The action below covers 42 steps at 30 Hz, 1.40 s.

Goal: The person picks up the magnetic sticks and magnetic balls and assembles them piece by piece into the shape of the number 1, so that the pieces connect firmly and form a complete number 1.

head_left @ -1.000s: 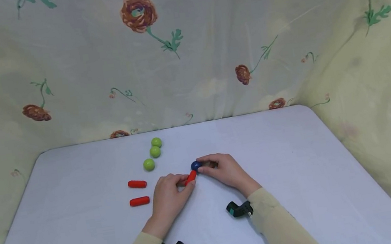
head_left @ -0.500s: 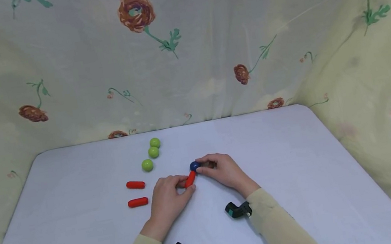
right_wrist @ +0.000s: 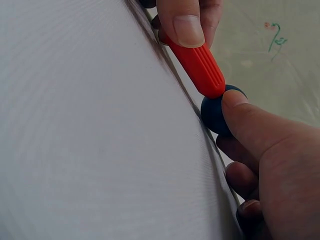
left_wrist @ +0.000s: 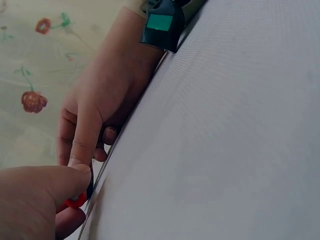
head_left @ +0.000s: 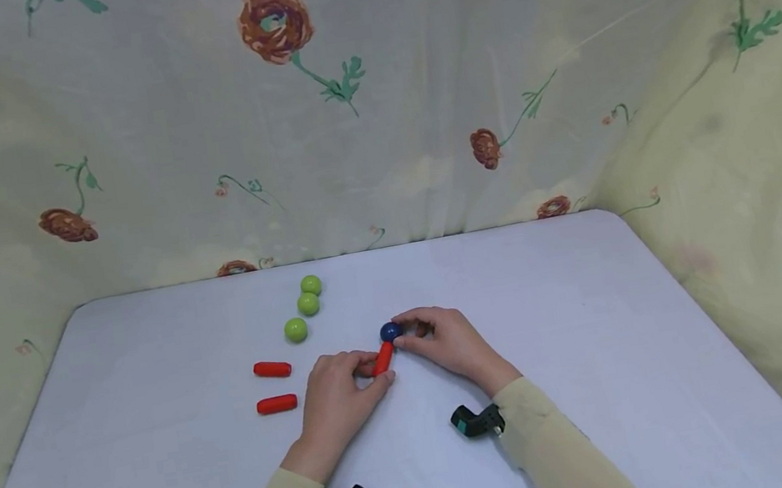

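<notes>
Between thumb and fingers my left hand (head_left: 340,391) pinches a ridged red rod (head_left: 383,358). A dark blue ball (head_left: 391,332) is pinched by my right hand (head_left: 447,343) at its right side. In the right wrist view one end of the red rod (right_wrist: 204,72) touches the blue ball (right_wrist: 214,114). The left wrist view shows only a bit of the red rod (left_wrist: 76,201) below the thumb, with most of the ball hidden by fingers.
Left of my hands lie two more red rods, an upper one (head_left: 272,369) and a lower one (head_left: 277,404). Beyond them are three green balls (head_left: 295,330) in a slanting row. A flowered cloth (head_left: 416,105) hangs behind the white table (head_left: 558,295).
Both hands keep their hold on the rod and the ball, almost still. The red rod has turned slightly more upright in the head view, its near end shifting a little.
</notes>
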Available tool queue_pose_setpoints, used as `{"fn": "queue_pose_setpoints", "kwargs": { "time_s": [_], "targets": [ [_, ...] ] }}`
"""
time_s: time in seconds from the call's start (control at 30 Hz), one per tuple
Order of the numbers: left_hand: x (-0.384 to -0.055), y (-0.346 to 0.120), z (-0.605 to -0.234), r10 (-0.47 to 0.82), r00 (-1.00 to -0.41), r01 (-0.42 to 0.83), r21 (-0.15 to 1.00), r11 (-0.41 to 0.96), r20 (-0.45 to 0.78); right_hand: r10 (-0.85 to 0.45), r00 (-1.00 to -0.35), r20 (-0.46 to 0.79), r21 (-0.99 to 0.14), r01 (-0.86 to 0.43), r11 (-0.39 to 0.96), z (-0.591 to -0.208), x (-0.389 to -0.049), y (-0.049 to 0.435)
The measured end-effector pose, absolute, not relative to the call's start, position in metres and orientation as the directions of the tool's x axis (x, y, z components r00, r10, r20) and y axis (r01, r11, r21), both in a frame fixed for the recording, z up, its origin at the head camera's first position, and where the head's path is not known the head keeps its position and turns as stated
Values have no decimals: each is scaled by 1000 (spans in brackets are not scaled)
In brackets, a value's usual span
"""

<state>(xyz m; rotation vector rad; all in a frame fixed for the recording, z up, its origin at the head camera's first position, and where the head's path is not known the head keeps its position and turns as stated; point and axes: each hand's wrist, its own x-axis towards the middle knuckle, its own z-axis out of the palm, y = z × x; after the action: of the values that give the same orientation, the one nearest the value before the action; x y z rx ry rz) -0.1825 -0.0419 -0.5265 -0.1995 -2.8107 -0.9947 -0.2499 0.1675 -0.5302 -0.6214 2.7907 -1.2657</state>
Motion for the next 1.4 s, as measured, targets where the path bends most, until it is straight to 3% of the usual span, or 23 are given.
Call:
{"fn": "queue_pose_setpoints", "kwargs": {
  "time_s": [0.73,1.0,1.4],
  "targets": [
    [-188,-82,-485,5,-998,49,655,754,69,-355,-926,127,-728,-330,601,-529,-249,164],
    [-204,-118,-486,-41,-992,52,669,741,122,-347,-929,126,-736,-322,595,-530,-249,165],
    [-223,-144,-491,-115,-993,-91,674,733,-9,-345,-931,121,-729,-319,605,-531,-249,169]
  ]
}}
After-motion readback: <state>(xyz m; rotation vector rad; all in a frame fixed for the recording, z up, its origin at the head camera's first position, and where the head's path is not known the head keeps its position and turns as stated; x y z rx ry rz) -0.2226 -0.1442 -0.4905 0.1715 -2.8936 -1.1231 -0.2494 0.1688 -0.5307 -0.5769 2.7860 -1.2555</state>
